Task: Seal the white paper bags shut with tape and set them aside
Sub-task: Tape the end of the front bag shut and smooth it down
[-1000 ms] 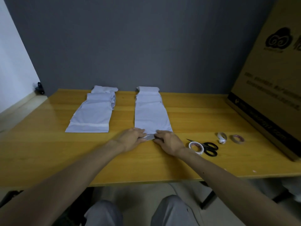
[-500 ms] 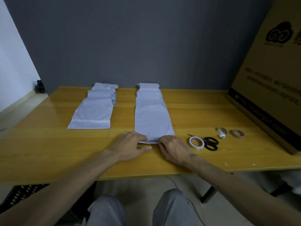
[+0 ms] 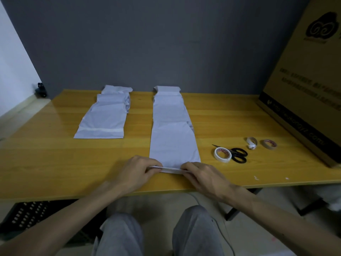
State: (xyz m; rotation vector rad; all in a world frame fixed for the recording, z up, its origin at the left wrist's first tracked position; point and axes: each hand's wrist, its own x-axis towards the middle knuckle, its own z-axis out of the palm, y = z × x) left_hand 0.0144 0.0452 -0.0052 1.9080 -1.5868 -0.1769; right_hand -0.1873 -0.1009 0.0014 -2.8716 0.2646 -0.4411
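Since the earlier frame, the near mouth of the flat white paper bag (image 3: pixel 173 141) has been folded over, by the front edge of the yellow wooden table (image 3: pixel 55 163). The left hand (image 3: pixel 136 170) and right hand (image 3: pixel 201 174) pinch the fold's ends. No tape on it yet; a taped white bag (image 3: pixel 103 126) lies towards the back-left corner.

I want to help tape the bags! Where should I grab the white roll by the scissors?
Best to pinch the tape roll across its ring from above, one finger in the hole, thumb on the outer rim. It lies flat, hole up. Come from its left side: the scissors lie against its right.
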